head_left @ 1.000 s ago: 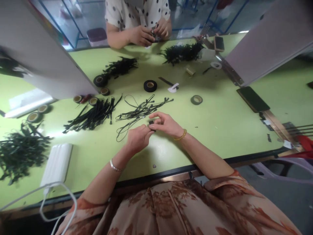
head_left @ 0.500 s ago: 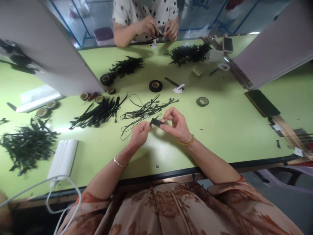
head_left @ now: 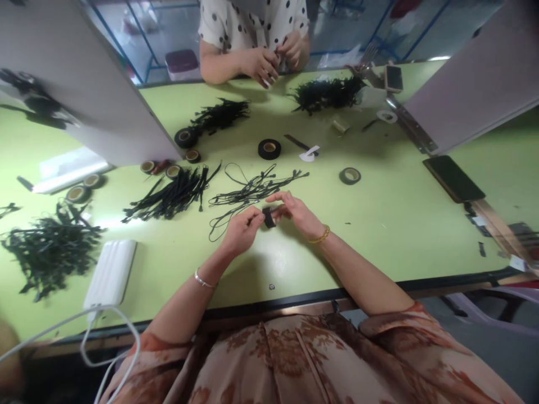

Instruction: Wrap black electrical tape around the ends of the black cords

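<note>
Between my two hands, just above the table, is a small roll of black tape (head_left: pixel 269 217), turned edge-on. My left hand (head_left: pixel 243 229) is closed, with thumb and forefinger pinched at the roll's left side; whether a thin cable is in that pinch too is hidden. My right hand (head_left: pixel 301 216) has its fingers apart, the forefinger stretched out above and other fingertips reaching the roll's right side. Just beyond the hands lies a loose heap of thin black cables (head_left: pixel 252 188) with small connectors.
A bundle of black cables (head_left: pixel 172 193) and a white power bank (head_left: pixel 110 272) lie at left. Tape rolls (head_left: pixel 269 149) (head_left: pixel 350 175) sit farther back. A dark phone-like slab (head_left: pixel 453 178) is at right. Across the table, a co-worker's hands (head_left: pixel 273 59) work on something small.
The black roll has swung from lying sideways to upright between my hands. My right hand's fingers have shifted, the forefinger now stretching left. The co-worker's left-side hand has lowered.
</note>
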